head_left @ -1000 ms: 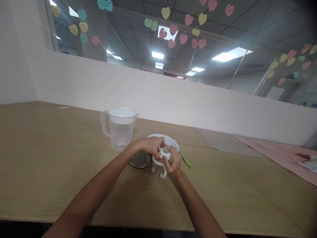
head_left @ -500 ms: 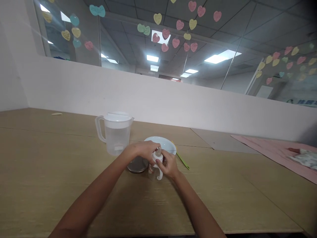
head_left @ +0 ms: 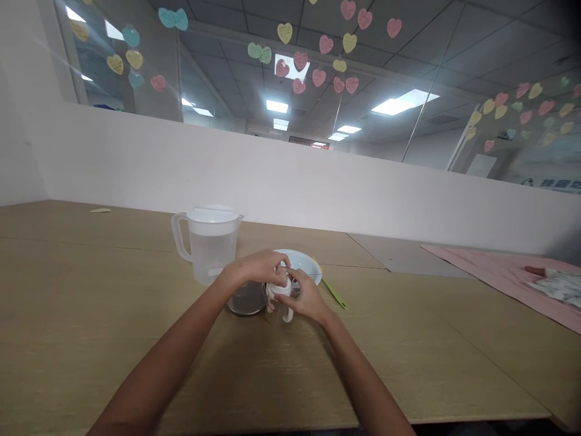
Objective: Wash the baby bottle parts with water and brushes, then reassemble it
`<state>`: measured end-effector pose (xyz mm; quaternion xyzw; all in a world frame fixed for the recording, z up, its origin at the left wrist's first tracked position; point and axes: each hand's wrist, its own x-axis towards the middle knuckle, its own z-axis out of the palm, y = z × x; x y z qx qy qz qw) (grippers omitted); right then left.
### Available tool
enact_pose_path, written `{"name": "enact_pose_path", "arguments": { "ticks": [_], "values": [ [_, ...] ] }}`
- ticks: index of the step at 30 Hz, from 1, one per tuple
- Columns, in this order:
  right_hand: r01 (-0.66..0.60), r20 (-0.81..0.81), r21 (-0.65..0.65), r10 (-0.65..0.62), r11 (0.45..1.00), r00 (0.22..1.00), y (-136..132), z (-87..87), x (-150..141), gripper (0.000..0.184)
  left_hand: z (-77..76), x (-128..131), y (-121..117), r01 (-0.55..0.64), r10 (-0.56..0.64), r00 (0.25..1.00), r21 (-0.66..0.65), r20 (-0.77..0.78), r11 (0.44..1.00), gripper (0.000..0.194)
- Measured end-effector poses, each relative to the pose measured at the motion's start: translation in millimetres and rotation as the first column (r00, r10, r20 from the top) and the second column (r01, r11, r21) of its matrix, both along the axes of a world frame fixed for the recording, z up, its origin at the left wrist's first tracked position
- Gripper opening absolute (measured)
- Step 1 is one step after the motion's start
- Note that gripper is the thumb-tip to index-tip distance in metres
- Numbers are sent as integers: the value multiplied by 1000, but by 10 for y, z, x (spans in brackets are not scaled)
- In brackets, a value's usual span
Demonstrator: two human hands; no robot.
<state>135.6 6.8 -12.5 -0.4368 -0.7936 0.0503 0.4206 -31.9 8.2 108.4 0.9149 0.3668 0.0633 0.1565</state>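
A clear baby bottle with a white collar and white side handles stands upright on the table in front of me. My left hand reaches over from the left, its fingers curled at the nipple and collar on top. From the right, my right hand grips the collar between thumb and fingers. Both hands hide much of the bottle's top. Just left of the bottle lies a dark round metal dish, partly under my left forearm.
A clear plastic pitcher with a white lid stands behind my left hand. Behind the bottle are a pale blue plate and a thin green-handled tool. A pink cloth lies at the right, below a white wall.
My left hand's fingers have moved up over the nipple, covering more of it. My right hand stays around the collar. The camera view has shifted slightly.
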Motion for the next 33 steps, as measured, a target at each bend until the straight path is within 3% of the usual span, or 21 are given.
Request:
{"name": "enact_pose_path", "arguments": {
  "ticks": [3,8,13,15,19,21,24,27,29,33],
  "values": [
    [-8,-58,-82,3,997,998,-8,30,27,69,-21,-33,59,10,-10,1000,-34,17,999,52],
    [-150,-158,-225,116,963,981,-98,197,79,68,-66,-44,150,171,-165,985,-118,54,978,58],
    [-186,-238,-330,110,925,965,-167,294,90,67,-58,-30,131,264,-257,965,-169,58,950,67],
    [-181,-245,-340,100,923,964,-179,301,85,68,-54,-15,109,234,-222,970,-136,98,963,63],
    [-192,-246,-350,108,917,963,-165,279,78,69,-74,31,107,-2,-2,993,35,118,999,58],
    [-195,-256,-367,102,910,961,-142,257,77,67,-94,37,134,-15,13,997,24,78,1000,54],
    [-207,-275,-373,105,904,956,-110,232,77,59,-130,21,188,166,-153,983,-134,104,977,56],
    [-217,-284,-377,111,900,952,-102,226,79,60,-151,7,209,317,-278,939,-195,205,928,70],
    [-209,-288,-397,95,894,953,-108,226,81,68,-139,8,185,278,-245,949,-161,199,947,74],
    [-209,-286,-418,91,884,954,-130,239,88,78,-87,4,109,7,-8,999,13,53,1000,75]
  ]
}}
